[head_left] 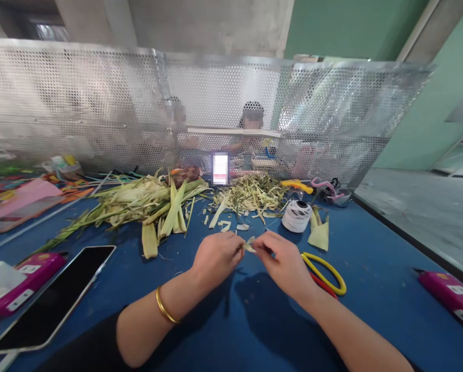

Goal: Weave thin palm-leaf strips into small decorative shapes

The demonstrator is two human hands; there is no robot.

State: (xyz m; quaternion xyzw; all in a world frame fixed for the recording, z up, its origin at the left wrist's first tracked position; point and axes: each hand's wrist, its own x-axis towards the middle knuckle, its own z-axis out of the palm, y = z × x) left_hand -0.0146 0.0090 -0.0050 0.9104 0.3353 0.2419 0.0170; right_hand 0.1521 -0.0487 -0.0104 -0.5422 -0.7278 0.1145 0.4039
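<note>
Between my hands sat a small pale husk strip (249, 245); my left hand (220, 258) pinched one end, my right hand (281, 261) the other, presumably to steady it; a thread spool (296, 217) stood just beyond my right, probably for easy reach.

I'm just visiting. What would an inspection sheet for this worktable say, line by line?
Surface: blue tabletop, with pale scraps strewn on it.
Job's things: pale strip in hand; long-leaf pile, shredded pile and white spool beyond.
Clutter: dark-screened device and magenta case on the left; yellow loop; second magenta case far right.
Hands: left hand and right hand both pinch the strip.
Cables: none clearly identifiable.
Surroundings: perforated screen; green wall behind.
</note>
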